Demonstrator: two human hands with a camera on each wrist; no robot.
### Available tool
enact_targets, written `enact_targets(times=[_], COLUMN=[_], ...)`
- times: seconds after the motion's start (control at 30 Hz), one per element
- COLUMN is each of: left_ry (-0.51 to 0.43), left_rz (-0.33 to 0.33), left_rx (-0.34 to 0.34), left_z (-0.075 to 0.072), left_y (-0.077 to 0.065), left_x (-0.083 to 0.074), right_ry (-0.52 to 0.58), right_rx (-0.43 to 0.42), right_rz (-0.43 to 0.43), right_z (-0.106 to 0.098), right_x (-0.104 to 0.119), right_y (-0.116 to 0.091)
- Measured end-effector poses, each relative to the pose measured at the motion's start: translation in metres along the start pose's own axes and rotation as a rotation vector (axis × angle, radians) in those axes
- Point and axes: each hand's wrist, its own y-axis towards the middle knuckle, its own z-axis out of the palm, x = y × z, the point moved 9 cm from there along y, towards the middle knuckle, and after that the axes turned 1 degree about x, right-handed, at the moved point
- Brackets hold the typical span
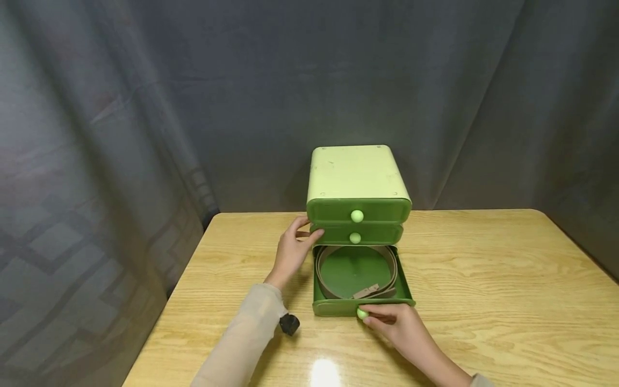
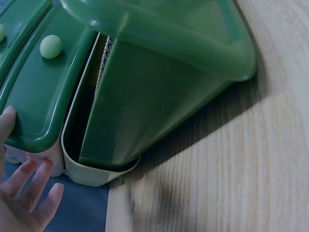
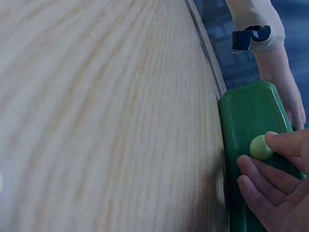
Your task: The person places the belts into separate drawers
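A small green drawer cabinet with a pale top and round knobs stands on the table. Its bottom drawer is pulled out and holds a coiled brown belt. Between thumb and forefinger, my right hand pinches the bottom drawer's knob. My left hand grips the cabinet's left side, its thumb on the front of the middle drawer and its other fingers along the side. The top drawer is closed.
The wooden table extends to both sides of the cabinet. A grey curtain hangs behind and at the left. A black device is strapped at the left wrist.
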Motion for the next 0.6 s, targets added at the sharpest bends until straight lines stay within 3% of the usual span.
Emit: enact_targets(times=[0.2,0.6], left_ry=[-0.004,-0.009], left_rz=[-0.001,0.023], left_rx=[-0.01,-0.009], left_z=[-0.0005,0.0007], left_y=[-0.0013,0.0013], left_x=[0.0037,0.0048], right_ry=[0.048,0.012], right_rx=[0.027,-0.037], right_rz=[0.034,0.068], right_z=[0.0028,-0.0022], right_x=[-0.0042,-0.0082], right_y=[0.0009,0.0066])
